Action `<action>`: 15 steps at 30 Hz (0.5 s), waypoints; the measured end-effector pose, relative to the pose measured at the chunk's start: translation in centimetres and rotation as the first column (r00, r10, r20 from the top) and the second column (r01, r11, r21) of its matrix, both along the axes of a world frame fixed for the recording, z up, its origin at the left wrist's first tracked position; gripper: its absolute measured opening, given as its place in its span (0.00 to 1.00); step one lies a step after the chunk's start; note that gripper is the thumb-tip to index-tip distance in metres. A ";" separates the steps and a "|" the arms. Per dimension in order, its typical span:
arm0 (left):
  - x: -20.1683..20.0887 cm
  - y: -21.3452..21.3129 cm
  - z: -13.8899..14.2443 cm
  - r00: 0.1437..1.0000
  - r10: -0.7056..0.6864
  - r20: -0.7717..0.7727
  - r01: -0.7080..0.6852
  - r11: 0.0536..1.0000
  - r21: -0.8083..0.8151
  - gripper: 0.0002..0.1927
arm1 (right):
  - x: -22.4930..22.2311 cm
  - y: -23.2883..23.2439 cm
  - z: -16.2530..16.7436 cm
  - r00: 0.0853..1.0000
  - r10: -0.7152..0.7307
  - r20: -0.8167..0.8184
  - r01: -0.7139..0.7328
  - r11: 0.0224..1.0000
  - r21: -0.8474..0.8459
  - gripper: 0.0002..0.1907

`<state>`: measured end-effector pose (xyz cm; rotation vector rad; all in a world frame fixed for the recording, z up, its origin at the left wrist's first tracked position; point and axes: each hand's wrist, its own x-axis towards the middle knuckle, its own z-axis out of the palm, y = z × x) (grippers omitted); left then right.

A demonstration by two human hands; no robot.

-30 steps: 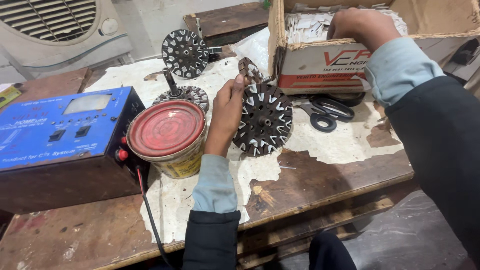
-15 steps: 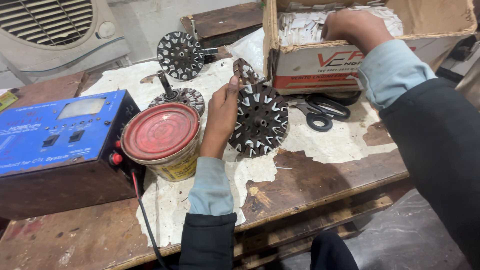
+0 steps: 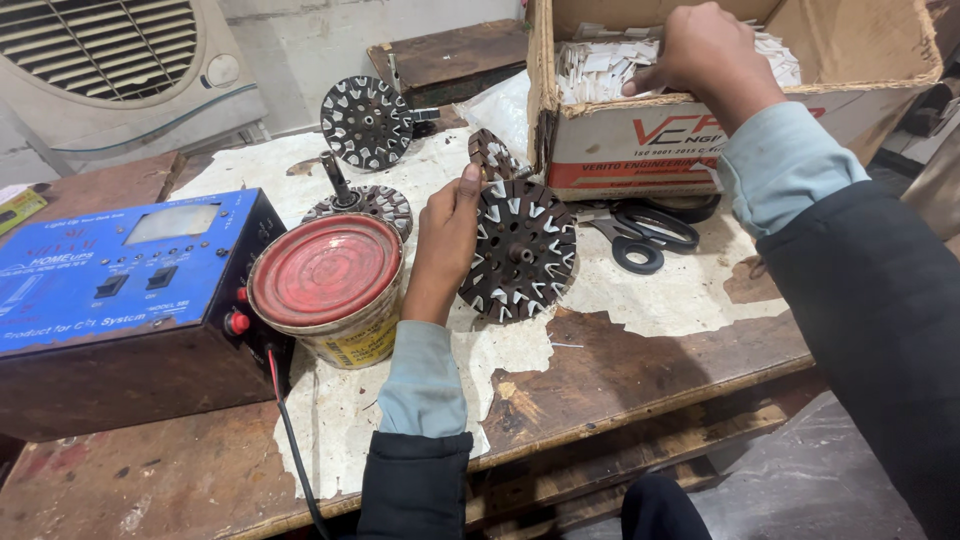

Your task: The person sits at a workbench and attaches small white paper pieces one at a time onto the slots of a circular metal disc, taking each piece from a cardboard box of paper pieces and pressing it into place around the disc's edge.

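Looking down from the head view, I see my left hand wrapped around the left edge of a dark slotted stator disc, fingers curled behind the rim and thumb up at the top, so it is gripping the disc and holding it tilted up on edge on the worn wooden bench. My right hand is up at about 1 o'clock from the disc, reaching into an open cardboard box and resting on the white paper slips packed inside; the fingers are bent down into the slips, but I cannot tell whether they have pinched any. At 9 o'clock from the disc, just beside my left wrist, stands a round tin with a red lid, and beyond it, further toward 9 o'clock, sits a blue electrical box with switches, a black cable trailing down from its front corner. At about 11 o'clock a second slotted disc stands upright on a shaft, with a third disc lying flat below it, near the tin. A smaller wound piece sits just above my left thumb, at 12 o'clock from the held disc. Black-handled scissors lie at 3 o'clock, near the disc and in front of the box. A grey fan grille fills the far 10 o'clock corner.
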<state>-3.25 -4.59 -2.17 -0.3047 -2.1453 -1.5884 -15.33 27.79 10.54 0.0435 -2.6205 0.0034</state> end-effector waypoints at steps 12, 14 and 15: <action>1.4 0.5 1.7 0.990 0.012 -0.138 -0.007 0.999 0.034 0.28 | 9.1 -6.1 -0.6 0.352 0.415 -0.839 -0.556 0.814 0.170 0.06; 2.0 0.7 2.0 0.956 -0.007 -0.293 0.024 0.998 0.056 0.20 | 11.2 -10.1 -3.2 0.432 0.433 -0.791 -0.643 0.763 0.066 0.07; 2.3 0.7 2.0 0.909 -0.022 -0.417 0.049 0.997 0.054 0.16 | 12.0 -11.7 -4.6 0.383 0.529 -0.757 -0.732 0.674 0.100 0.06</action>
